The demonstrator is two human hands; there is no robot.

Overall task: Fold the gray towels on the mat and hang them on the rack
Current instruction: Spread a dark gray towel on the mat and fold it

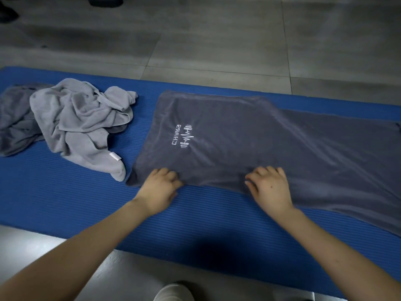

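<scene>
The dark grey rectangular terry towel [260, 137] lies part-folded on the blue ribbed foam mat [65, 203]; left hand [159, 185] and right hand [269, 185] each have a grip pinching its near edge. The crumpled light grey towels [80, 122] at far left lie unfolded. No rack is visible, so hanging is judged outstanding.

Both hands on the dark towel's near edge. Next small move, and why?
Probably lift the near edge and fold it over to the far edge: the left hand and right hand both grip the dark gray towel there, and it lies spread flat along the blue mat.
</scene>
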